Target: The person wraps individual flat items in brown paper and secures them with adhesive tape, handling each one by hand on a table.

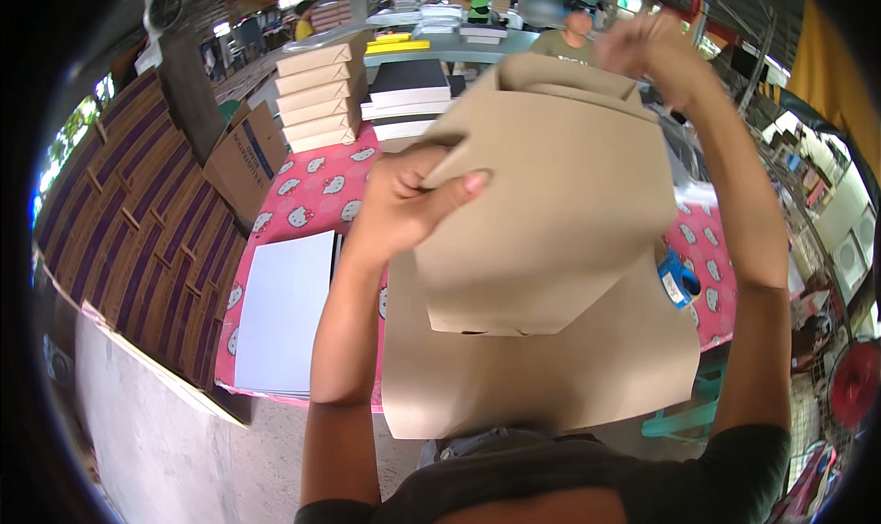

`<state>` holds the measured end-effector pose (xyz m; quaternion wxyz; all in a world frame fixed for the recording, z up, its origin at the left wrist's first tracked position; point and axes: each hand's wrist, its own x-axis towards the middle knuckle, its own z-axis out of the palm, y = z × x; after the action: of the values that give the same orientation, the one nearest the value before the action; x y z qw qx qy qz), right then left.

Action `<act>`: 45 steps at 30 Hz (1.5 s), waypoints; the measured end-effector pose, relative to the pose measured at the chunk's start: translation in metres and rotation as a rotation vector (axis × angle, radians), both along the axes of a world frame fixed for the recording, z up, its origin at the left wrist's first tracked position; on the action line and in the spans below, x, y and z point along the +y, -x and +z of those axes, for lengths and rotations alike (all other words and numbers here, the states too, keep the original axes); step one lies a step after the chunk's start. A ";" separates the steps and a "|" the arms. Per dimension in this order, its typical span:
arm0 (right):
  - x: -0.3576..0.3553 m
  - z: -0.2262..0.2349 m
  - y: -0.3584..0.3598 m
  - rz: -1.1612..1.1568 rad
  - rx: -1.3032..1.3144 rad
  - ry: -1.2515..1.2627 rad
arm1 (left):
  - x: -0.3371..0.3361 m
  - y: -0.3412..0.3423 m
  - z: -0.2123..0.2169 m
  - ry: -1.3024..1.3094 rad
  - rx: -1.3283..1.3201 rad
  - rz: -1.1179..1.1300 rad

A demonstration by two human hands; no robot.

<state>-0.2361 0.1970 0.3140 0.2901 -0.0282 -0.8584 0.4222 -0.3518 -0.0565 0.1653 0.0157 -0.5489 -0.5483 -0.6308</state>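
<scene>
A brown paper-wrapped package (551, 184) is tipped up in front of me, with folded flaps along its upper end. My left hand (408, 198) grips its left edge, the thumb lying over the near face. Smeared by motion, my right hand (647, 51) is raised beside the package's upper right corner; its fingers are not clear. Under the package a wide sheet of brown paper (541, 386) spreads over the table's near edge. To the right of the package lies a blue tape dispenser (677, 281).
On the pink patterned tablecloth (298, 214) lies a white paper stack (284, 313), left of my forearm. Behind it stand piled brown packages (312, 97) and a black-topped stack (410, 83). Cartons (138, 239) line the left; a person (569, 42) is across the table.
</scene>
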 end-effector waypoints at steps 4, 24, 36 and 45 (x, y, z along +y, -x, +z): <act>-0.052 0.064 0.060 0.318 -0.227 -0.470 | 0.010 -0.006 -0.001 -0.010 -0.024 -0.007; -0.144 0.055 -0.013 0.255 -0.254 -1.116 | 0.018 0.004 -0.006 -0.068 -0.089 0.047; -0.160 0.021 0.051 0.158 -0.691 -1.359 | 0.020 0.005 -0.007 -0.061 -0.053 0.040; -0.151 -0.018 -0.008 0.134 0.229 -1.607 | 0.021 0.006 -0.001 -0.090 -0.206 -0.087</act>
<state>-0.2280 0.0465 0.2961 0.2819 0.2836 -0.8639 -0.3061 -0.3575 -0.0359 0.1643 -0.0434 -0.5034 -0.4937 -0.7078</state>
